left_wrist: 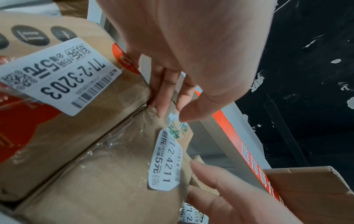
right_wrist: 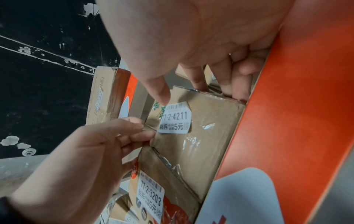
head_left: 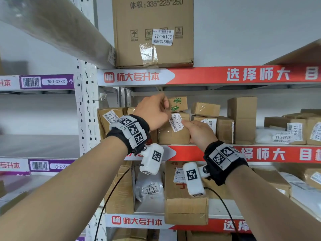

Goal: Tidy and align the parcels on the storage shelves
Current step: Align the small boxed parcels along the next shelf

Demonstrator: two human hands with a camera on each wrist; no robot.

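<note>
A brown parcel labelled 77-2-4211 (head_left: 173, 134) (left_wrist: 107, 174) (right_wrist: 206, 130) stands on the middle shelf (head_left: 271, 153). A small box with green print (head_left: 178, 103) (left_wrist: 177, 130) (right_wrist: 156, 112) lies on top of it. My left hand (head_left: 165, 106) (left_wrist: 172, 112) (right_wrist: 145, 128) pinches the left end of that small box, thumb in front and fingers behind. My right hand (head_left: 194, 129) (right_wrist: 182, 91) (left_wrist: 220, 189) grips the right edge of the labelled parcel, with its thumb (right_wrist: 161, 94) on the front by the label and its fingers (right_wrist: 229, 84) behind.
Parcel 77-2-3203 (head_left: 111, 122) (left_wrist: 57, 84) stands tight on the left against the shelf upright (head_left: 86, 110). More cartons (head_left: 205, 109) (head_left: 243, 119) crowd the right. A big carton 77-1-6103 (head_left: 152, 32) sits on the shelf above. A white bag (head_left: 150, 188) and cartons (head_left: 185, 204) fill the shelf below.
</note>
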